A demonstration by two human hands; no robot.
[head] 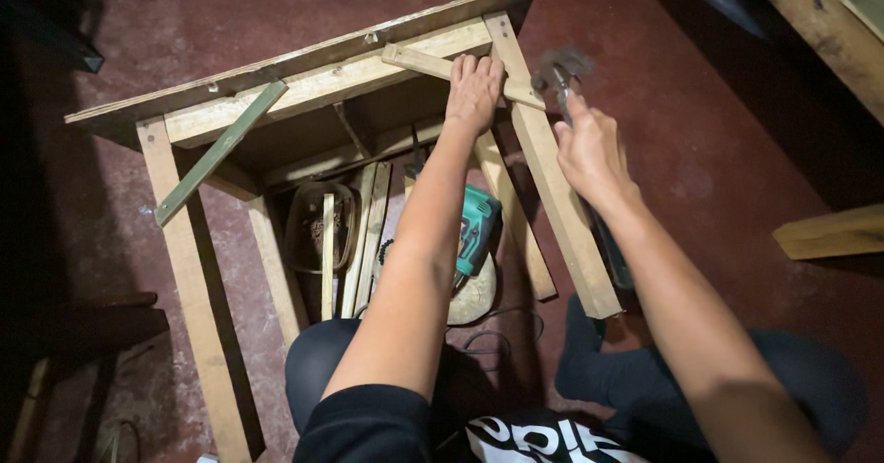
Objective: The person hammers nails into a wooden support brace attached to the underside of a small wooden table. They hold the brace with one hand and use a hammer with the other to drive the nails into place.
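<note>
Gripping blurred metal claw hammer [564,69] in right hand [587,145]; left hand [474,90] pressing pale diagonal wooden brace [433,65]: mis-aimed blow could strike those fingers.

Light: single source near the camera, bright at frame centre, falling off fast. Left edge and upper right corner nearly black. Hard shadows under the wooden table frame [304,86]. Hammer [562,67] head motion-blurred. Forearms at bottom soft, slightly overexposed. Mild wide-angle stretch at edges.
</note>
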